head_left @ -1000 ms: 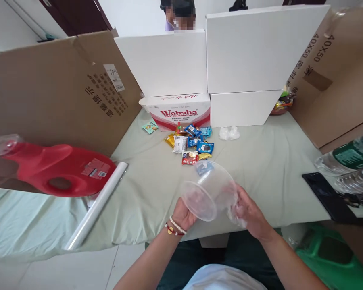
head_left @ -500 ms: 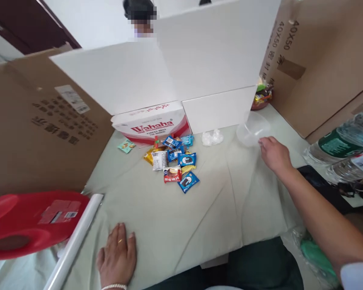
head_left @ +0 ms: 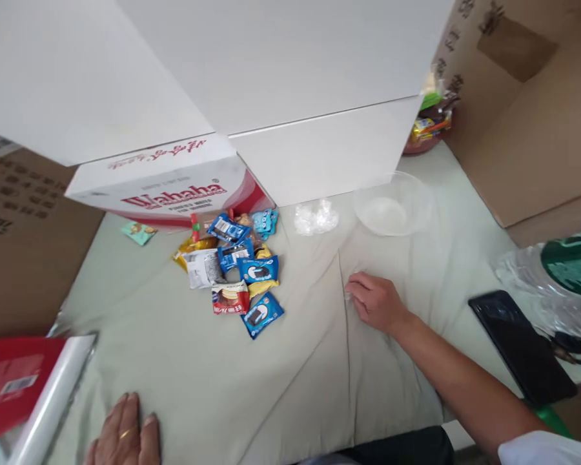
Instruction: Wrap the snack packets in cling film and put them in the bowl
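Observation:
My left hand point(head_left: 123, 434) lies flat on the pale green tablecloth point(head_left: 184, 368) at the lower left, fingers out and partly cut off by the frame. My right hand point(head_left: 377, 302) is closed in a pinch low over the cloth, beside a long crease. A small pale bit shows at its fingertips; whether it is cloth or something else I cannot tell. Beyond this hand stands a clear plastic bowl point(head_left: 391, 216), with two crumpled clear plastic pieces point(head_left: 316, 218) to its left. Left of the hand is a pile of wrapped snacks point(head_left: 235, 253), including a blue packet point(head_left: 262, 315) nearest me.
A Wahaha carton point(head_left: 174, 190) and white panels point(head_left: 319, 155) line the back. Cardboard walls point(head_left: 537, 148) flank the sides. At right are a phone point(head_left: 520, 345) and a water bottle point(head_left: 571, 268); at left, a red container point(head_left: 19, 381) and a white roll point(head_left: 61, 394).
My right hand has left the clear bowl's rim and come left and nearer, down to the cloth. The view has tilted down and shifted right. My left hand still rests flat.

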The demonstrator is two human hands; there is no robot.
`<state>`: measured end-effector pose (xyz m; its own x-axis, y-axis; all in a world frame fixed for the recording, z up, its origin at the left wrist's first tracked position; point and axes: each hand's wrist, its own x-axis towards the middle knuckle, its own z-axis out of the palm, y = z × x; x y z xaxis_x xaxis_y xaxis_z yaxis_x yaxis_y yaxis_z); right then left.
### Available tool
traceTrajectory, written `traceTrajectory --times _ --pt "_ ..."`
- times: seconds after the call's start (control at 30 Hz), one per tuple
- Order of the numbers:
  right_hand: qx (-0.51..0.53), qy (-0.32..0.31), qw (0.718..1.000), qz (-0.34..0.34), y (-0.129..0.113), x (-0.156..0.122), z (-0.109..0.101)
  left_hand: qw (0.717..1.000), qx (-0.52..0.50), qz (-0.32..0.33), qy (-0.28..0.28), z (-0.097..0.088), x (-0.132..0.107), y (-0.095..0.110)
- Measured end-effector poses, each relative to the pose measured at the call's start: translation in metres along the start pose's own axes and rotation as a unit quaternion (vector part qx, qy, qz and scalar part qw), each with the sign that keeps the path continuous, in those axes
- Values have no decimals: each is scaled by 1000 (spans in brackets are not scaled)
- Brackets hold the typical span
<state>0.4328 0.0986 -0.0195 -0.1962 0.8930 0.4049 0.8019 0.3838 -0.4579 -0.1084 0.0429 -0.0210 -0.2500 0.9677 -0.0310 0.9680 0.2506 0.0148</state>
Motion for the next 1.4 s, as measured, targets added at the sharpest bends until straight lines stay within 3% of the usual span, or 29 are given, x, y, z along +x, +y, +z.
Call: traceTrajectory --times 0.1,0.27,0.53,0.67,0.73,0.8,0.9,1.0,1.1,1.17,1.23,1.4 --pt "29 7 999 17 4 0 -9 999 4 -9 -36 -7 -3 10" --pt "55 -9 998 36 7 -5 -10 999 -8 -34 -18 -6 -5 13" --pt "-28 -19 999 12 12 -7 -5 1000 -22 -7 14 0 -11 11" --pt "-89 -40 995 32 9 -9 -5 998 -38 13 45 -12 -1 7" --pt "-101 -60 992 52 1 -15 -2 997 -65 31 35 -27 29 9" --pt "-117 -49 989 76 -13 -25 4 994 -96 41 30 -44 80 21" --pt "-187 10 975 117 -39 -41 19 989 -103 60 86 -62 189 57" --pt "-227 28 964 140 -57 -48 28 982 -137 86 102 -65 303 100" --pt "-233 22 960 152 -63 -45 29 977 -177 104 55 -55 375 127" --pt "-240 26 958 153 -64 -43 27 974 -206 95 23 -43 389 132" --pt "-245 30 957 155 -63 -42 26 968 -236 84 9 -30 381 126" --pt "-238 28 956 167 -60 -43 28 949 -311 44 -7 -11 315 106"
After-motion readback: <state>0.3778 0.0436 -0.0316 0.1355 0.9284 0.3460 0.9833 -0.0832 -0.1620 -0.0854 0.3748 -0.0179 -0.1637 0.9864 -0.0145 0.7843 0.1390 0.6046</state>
